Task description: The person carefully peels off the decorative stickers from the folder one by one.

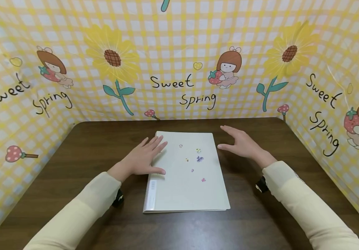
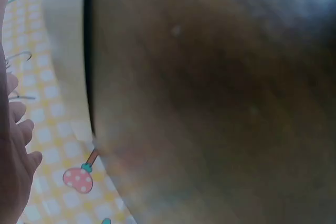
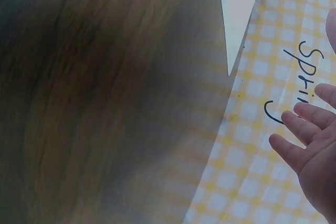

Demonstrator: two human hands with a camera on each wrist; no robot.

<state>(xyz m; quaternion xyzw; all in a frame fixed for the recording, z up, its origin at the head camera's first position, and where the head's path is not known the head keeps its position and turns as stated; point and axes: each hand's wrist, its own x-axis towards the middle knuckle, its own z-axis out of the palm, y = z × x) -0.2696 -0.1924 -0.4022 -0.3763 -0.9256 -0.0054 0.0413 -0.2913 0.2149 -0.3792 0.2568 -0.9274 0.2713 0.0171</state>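
A closed white folder [image 1: 182, 194] lies flat on the dark wooden table, its labelled spine on the left. Several small stickers [image 1: 199, 159] dot its cover. My left hand [image 1: 143, 158] is over the folder's left edge, fingers spread and straight, with the thumb above the cover. To the right of the folder, my right hand [image 1: 241, 142] hovers with fingers extended and thumb apart, holding nothing. In the right wrist view a corner of the folder [image 3: 236, 19] shows beyond that hand's fingers [image 3: 289, 150]. The left wrist view catches the spine side of the folder [image 2: 65, 51].
The brown wooden table [image 1: 104, 225] extends around the folder on all sides. A yellow checked cloth [image 1: 173, 45] with flowers and lettering walls in the back, left and right. Dark wrist cameras [image 1: 262, 184] sit under both cream sleeves [image 1: 82, 205].
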